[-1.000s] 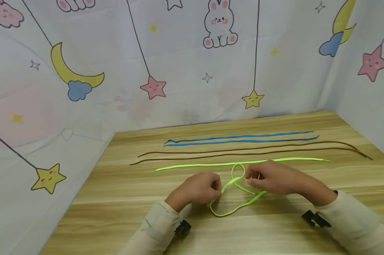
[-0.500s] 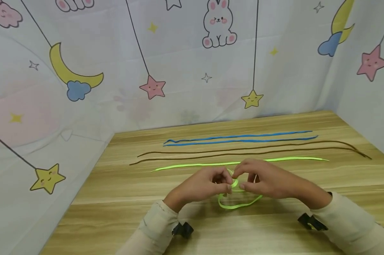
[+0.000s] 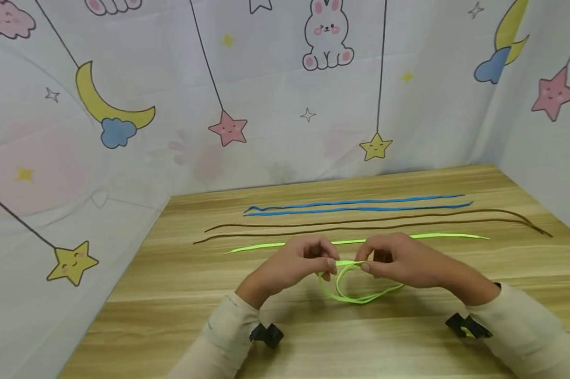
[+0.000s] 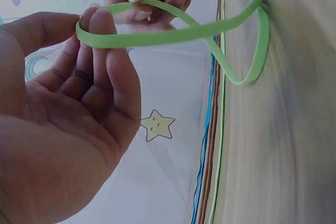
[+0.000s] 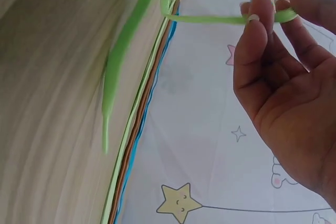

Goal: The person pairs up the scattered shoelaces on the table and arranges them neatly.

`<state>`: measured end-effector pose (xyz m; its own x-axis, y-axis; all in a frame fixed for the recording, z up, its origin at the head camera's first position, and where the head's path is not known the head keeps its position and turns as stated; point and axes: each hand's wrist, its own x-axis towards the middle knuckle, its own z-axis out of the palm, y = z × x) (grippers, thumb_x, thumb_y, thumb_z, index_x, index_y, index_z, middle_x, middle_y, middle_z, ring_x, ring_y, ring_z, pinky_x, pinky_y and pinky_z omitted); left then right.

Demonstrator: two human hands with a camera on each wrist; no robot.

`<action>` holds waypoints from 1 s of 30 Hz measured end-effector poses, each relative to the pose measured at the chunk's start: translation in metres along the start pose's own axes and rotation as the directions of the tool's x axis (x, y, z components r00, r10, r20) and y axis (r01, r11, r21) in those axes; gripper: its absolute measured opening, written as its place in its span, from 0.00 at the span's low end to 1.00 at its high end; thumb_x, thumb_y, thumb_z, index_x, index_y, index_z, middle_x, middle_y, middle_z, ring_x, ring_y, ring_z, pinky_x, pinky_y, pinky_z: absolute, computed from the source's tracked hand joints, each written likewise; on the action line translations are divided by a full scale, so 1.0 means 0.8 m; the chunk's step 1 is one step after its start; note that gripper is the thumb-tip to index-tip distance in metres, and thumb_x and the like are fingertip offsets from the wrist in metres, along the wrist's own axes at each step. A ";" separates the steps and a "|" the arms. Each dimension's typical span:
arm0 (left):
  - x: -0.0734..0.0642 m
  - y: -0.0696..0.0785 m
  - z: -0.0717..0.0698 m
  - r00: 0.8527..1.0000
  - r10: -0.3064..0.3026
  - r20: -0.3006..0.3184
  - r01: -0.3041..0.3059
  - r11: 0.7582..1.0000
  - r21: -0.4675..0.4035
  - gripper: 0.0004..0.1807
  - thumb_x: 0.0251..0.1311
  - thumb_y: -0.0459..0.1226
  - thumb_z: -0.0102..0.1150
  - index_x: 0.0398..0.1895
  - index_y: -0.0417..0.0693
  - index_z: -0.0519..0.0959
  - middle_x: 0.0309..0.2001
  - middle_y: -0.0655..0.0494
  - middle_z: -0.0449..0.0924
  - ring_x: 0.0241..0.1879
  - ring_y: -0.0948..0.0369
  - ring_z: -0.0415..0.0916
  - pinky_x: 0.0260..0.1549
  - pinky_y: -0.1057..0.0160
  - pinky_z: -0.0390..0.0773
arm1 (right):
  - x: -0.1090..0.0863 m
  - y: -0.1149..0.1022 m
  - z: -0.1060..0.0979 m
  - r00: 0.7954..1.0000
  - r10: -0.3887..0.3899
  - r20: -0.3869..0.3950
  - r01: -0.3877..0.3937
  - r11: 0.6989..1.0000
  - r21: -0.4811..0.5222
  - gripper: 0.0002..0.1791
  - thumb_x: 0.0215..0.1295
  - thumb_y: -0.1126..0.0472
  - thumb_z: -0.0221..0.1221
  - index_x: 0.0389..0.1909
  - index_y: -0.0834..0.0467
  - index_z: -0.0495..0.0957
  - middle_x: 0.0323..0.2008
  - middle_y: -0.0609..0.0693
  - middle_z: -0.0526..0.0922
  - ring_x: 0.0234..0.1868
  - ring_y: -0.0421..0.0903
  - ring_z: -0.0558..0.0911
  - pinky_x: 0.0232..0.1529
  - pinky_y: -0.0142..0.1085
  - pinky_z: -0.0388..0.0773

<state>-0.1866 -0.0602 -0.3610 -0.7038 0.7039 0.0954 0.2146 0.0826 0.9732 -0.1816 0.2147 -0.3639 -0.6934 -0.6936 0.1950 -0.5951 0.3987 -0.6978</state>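
Note:
Both hands work on one flat neon-green shoelace [image 3: 358, 300] above the front half of the table. My left hand [image 3: 301, 259] pinches it between thumb and fingertips, as the left wrist view also shows. Just to the right, my right hand [image 3: 398, 259] pinches the same lace, and a short stretch spans the gap between the hands. The rest droops in a loop onto the wood below. In the right wrist view a tipped end of the green lace [image 5: 113, 87] lies on the table. A second green shoelace [image 3: 443, 235] lies straight behind the hands, partly covered by them.
Behind that lace run two thin brown laces [image 3: 379, 228], then two blue laces [image 3: 360, 203], all roughly parallel across the wooden table [image 3: 138, 284]. A white cloth backdrop [image 3: 285, 89] printed with stars, moons and rabbits encloses the back and sides.
The hands came together over the green lace's small loop, then parted slightly. The small loop behind them no longer shows; a lace stretch now runs between the fingertips, with a wider loop below.

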 end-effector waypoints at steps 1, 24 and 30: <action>-0.001 0.000 -0.003 1.000 0.005 -0.016 -0.006 1.000 -0.008 0.08 0.70 0.33 0.57 0.45 0.34 0.78 0.35 0.42 0.79 0.33 0.56 0.79 0.42 0.45 0.80 | -0.001 0.000 -0.002 1.000 0.020 0.005 -0.020 1.000 0.006 0.02 0.74 0.56 0.59 0.41 0.46 0.80 0.28 0.43 0.81 0.24 0.38 0.76 0.23 0.34 0.74; -0.015 0.006 -0.048 0.967 -0.006 -0.253 -0.034 0.987 -0.155 0.09 0.71 0.36 0.56 0.44 0.36 0.75 0.30 0.52 0.72 0.32 0.56 0.74 0.41 0.58 0.78 | -0.017 -0.008 -0.048 0.990 0.140 -0.027 -0.135 0.983 0.127 0.05 0.75 0.59 0.57 0.38 0.54 0.78 0.25 0.50 0.76 0.18 0.41 0.68 0.18 0.36 0.69; -0.023 0.000 -0.060 0.967 -0.003 -0.253 -0.034 0.989 -0.141 0.12 0.73 0.35 0.55 0.44 0.31 0.73 0.30 0.50 0.71 0.33 0.56 0.73 0.41 0.56 0.78 | -0.024 -0.010 -0.056 0.986 0.149 -0.077 -0.139 0.983 0.123 0.06 0.75 0.58 0.57 0.38 0.53 0.79 0.26 0.50 0.76 0.17 0.43 0.69 0.17 0.37 0.69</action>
<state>-0.2057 -0.1070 -0.3530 -0.8528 0.5024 0.1426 0.1408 -0.0419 0.9892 -0.1817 0.2518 -0.3316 -0.8039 -0.5777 0.1414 -0.4383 0.4146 -0.7975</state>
